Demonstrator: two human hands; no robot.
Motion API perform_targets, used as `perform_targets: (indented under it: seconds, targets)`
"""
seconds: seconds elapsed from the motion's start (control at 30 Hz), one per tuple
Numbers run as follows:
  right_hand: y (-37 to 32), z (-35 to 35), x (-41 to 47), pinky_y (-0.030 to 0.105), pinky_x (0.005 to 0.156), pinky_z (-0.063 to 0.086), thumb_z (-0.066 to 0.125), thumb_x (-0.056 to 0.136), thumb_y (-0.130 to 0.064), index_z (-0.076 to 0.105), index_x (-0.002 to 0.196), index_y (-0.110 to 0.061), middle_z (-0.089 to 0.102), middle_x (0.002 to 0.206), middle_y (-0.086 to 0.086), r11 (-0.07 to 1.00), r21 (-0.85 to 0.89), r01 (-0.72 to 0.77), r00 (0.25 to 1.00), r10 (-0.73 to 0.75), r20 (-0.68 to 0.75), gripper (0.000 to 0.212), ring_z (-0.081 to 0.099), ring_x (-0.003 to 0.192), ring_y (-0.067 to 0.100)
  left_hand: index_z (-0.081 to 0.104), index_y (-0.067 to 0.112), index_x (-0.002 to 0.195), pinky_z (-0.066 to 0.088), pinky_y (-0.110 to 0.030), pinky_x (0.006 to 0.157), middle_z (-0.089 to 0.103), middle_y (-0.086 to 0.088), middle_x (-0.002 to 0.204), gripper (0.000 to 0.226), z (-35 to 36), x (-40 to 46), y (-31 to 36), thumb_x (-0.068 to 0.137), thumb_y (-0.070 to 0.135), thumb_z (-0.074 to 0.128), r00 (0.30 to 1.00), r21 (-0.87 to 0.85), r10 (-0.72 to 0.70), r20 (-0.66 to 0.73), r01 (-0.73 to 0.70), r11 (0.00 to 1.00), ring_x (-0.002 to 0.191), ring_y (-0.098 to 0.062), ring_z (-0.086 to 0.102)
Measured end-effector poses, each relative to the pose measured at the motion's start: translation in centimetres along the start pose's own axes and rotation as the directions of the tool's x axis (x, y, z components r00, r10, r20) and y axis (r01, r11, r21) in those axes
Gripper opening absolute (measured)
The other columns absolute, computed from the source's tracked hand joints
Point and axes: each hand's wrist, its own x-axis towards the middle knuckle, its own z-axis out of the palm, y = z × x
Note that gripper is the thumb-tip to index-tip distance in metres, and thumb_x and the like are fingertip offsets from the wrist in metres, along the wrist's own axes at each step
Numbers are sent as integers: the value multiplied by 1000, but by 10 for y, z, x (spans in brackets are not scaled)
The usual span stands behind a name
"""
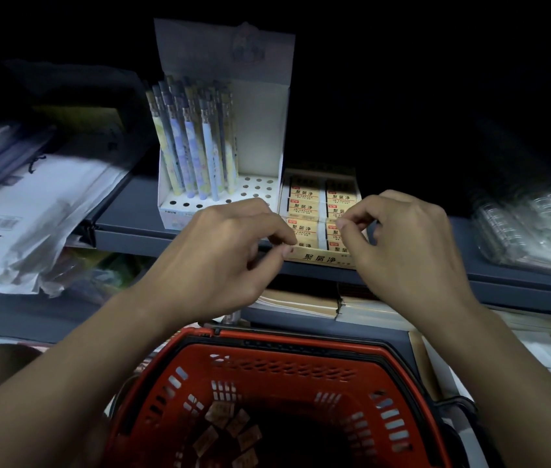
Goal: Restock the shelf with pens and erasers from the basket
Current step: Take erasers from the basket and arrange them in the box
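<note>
I see the eraser box (321, 211), tan cardboard, on the shelf (179, 231), packed with wrapped erasers (304, 206). Left of it, a white perforated display box (260, 136) holds upright pens (196, 143). Below it, the red slotted plastic basket (267, 376) holds loose erasers. My left hand (220, 258) and right hand (406, 251) curl fingers narrowly at the box's front; I cannot tell whether they hold anything.

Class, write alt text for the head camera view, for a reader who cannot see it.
Two hands, the left hand and right hand, hover with curled fingers over an open box of erasers on a dark shelf, beside a white display box of pens. Below, a red basket holds more erasers.
</note>
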Motion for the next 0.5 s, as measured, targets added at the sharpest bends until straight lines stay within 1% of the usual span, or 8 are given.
perform_targets:
  seconds: [0.07, 0.13, 0.2, 0.27, 0.37, 0.43, 0.5]
  targets:
    - [-5, -5, -9, 29, 63, 45, 68, 97, -34, 77, 90, -25, 61, 84, -11, 1000, 8, 20, 1000, -20, -10, 15, 56, 77, 10, 78, 25, 105, 48, -21, 63, 62, 17, 90, 12, -3, -7, 2, 97, 24, 69, 1000, 7, -8, -2, 8, 1000, 63, -4, 57]
    - [-11, -7, -20, 30, 61, 43, 65, 98, -36, 76, 88, -23, 59, 81, -11, 998, 21, 56, 998, -55, -22, 19, 55, 74, 12, 78, 27, 102, 49, -25, 62, 62, 18, 87, 11, -5, -13, 3, 96, 25, 69, 999, -3, -30, 9, 30, 1000, 65, -5, 57]
    - [-17, -6, -34, 34, 60, 49, 61, 99, -38, 75, 86, -21, 62, 80, -9, 995, 37, 92, 996, -92, -8, 26, 58, 74, 14, 77, 29, 97, 51, -30, 61, 62, 20, 83, 11, -7, -21, 5, 94, 29, 67, 998, -6, -48, 48, 48, 999, 65, -4, 58]
    - [-23, -1, -50, 38, 59, 52, 57, 101, -42, 73, 81, -21, 63, 78, -8, 991, 43, 125, 991, -126, 32, 33, 59, 73, 15, 76, 32, 93, 51, -32, 60, 62, 21, 80, 11, -7, -28, 6, 92, 33, 65, 992, 13, -68, 105, 67, 998, 65, -3, 58]
    - [-30, 12, -74, 39, 57, 50, 47, 101, -51, 65, 72, -24, 56, 72, -9, 989, -10, 148, 975, -145, 169, 44, 56, 69, 17, 74, 35, 91, 47, -30, 60, 64, 21, 78, 13, -1, -40, 4, 91, 39, 62, 973, 71, -117, 199, 105, 992, 66, 1, 56]
    - [-34, 23, -89, 37, 60, 50, 45, 101, -53, 68, 77, -25, 59, 76, -9, 985, -41, 167, 946, -149, 288, 44, 61, 75, 19, 73, 35, 93, 40, -28, 61, 61, 22, 78, 16, 7, -50, 2, 90, 43, 59, 955, 109, -152, 257, 127, 986, 65, 0, 53]
    - [-36, 33, -104, 35, 64, 49, 44, 101, -55, 70, 85, -26, 65, 84, -8, 982, -75, 171, 910, -128, 394, 42, 65, 83, 21, 72, 35, 93, 38, -28, 62, 61, 21, 80, 17, 16, -62, 2, 89, 44, 58, 940, 136, -176, 292, 142, 981, 68, -3, 55]
